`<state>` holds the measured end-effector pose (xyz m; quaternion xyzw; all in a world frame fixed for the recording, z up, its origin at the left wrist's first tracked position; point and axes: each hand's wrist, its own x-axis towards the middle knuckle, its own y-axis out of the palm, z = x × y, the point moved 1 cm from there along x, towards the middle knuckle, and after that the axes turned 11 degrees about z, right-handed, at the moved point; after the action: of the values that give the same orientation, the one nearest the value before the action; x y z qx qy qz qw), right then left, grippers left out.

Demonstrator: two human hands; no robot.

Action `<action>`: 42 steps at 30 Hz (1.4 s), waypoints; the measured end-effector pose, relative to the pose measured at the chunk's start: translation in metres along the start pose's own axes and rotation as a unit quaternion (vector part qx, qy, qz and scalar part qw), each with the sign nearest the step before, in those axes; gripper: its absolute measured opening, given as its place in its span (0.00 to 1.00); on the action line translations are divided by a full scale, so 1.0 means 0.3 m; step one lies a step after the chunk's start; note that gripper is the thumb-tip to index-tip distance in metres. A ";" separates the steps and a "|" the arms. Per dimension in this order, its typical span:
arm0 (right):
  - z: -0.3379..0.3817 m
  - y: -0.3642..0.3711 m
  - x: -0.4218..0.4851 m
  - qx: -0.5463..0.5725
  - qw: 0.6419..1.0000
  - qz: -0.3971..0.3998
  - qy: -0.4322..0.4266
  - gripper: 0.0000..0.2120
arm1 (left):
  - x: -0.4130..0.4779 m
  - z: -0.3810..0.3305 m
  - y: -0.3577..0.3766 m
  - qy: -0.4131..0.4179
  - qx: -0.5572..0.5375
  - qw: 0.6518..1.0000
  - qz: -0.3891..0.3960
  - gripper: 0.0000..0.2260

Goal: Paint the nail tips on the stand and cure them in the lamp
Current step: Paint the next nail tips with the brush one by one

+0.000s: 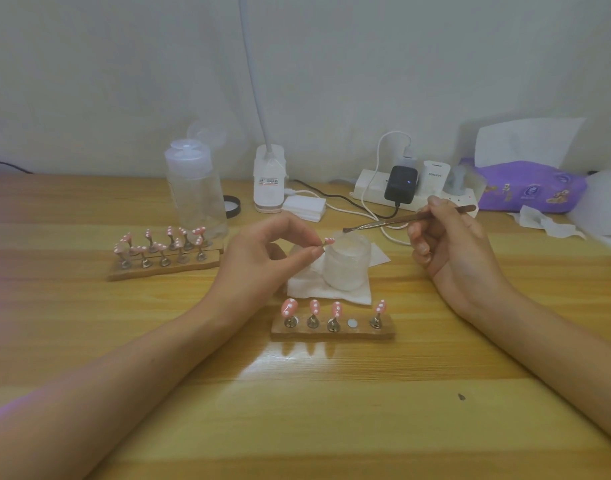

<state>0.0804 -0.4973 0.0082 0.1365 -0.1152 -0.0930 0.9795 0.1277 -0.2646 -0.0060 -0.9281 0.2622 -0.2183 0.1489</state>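
My left hand (pixel 269 251) pinches a small holder carrying a pink nail tip with white dots (pixel 329 241), held above a frosted glass jar (pixel 345 263). My right hand (pixel 449 237) grips a thin metal-tipped tool (pixel 401 220), whose tip points left over the jar. In front of me a wooden stand (pixel 331 332) carries several pink dotted nail tips (pixel 290 306) on metal holders, with one bare magnet spot (pixel 351 322). At the left stands a second wooden stand (pixel 165 266) with several more pink tips.
The jar rests on a white tissue (pixel 331 292). Behind are a clear pump bottle (pixel 196 192), a white clip lamp base (pixel 269 183), a pile of cotton pads (pixel 304 207), a power strip with chargers (pixel 401 188), cables and a purple tissue pack (pixel 529 185).
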 end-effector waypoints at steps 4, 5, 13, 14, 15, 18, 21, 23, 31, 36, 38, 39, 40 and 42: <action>-0.001 0.003 -0.002 -0.015 1.000 0.013 -0.002 0.11 | 0.001 0.002 0.001 0.000 0.003 1.000 0.007 0.04; -0.002 0.005 -0.003 -0.019 1.000 0.017 -0.002 0.11 | 0.001 0.003 0.001 0.001 0.002 1.000 0.008 0.04; -0.002 0.004 -0.001 -0.028 0.999 0.046 -0.005 0.10 | 0.001 0.005 0.001 0.004 0.003 1.000 0.010 0.03; -0.002 0.004 -0.001 -0.031 0.998 0.048 -0.005 0.10 | 0.001 0.005 0.000 0.005 0.004 1.000 0.011 0.03; -0.002 0.005 -0.002 -0.035 0.998 0.050 -0.004 0.10 | 0.001 0.005 0.000 0.005 0.005 1.000 0.011 0.03; -0.002 0.007 -0.004 -0.043 0.998 0.039 0.000 0.11 | 0.000 0.006 0.000 0.008 0.008 1.000 0.010 0.03; 0.002 0.005 -0.004 -0.027 0.999 0.021 0.002 0.11 | 0.000 0.005 0.000 0.014 0.005 1.000 0.014 0.03; 0.005 0.006 -0.005 -0.025 0.999 0.025 -0.006 0.11 | 0.001 0.004 -0.001 0.019 0.012 1.000 0.011 0.04; 0.001 0.004 -0.003 -0.017 1.000 0.020 -0.010 0.12 | -0.001 -0.001 0.002 0.025 0.037 0.999 0.003 0.04; -0.006 0.007 -0.002 -0.046 0.998 0.041 -0.011 0.12 | 0.001 -0.003 0.003 0.026 0.044 0.999 -0.003 0.05; -0.006 0.004 0.000 -0.038 0.999 0.028 -0.008 0.13 | 0.000 -0.003 0.003 0.028 0.048 0.998 -0.004 0.05; -0.005 0.002 0.000 -0.032 0.999 0.026 -0.010 0.12 | 0.000 -0.003 0.003 0.028 0.051 0.998 -0.005 0.05; -0.003 0.001 0.000 -0.029 0.999 0.030 -0.013 0.12 | -0.001 -0.003 0.002 0.028 0.052 0.998 -0.005 0.05; -0.003 0.004 -0.002 -0.040 0.998 0.048 -0.017 0.11 | -0.002 -0.004 0.002 0.030 0.055 0.998 -0.005 0.05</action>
<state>0.0803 -0.4957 0.0077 0.0899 -0.1343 -0.0531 0.9854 0.1265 -0.2650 -0.0055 -0.9129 0.2499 -0.2607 0.1904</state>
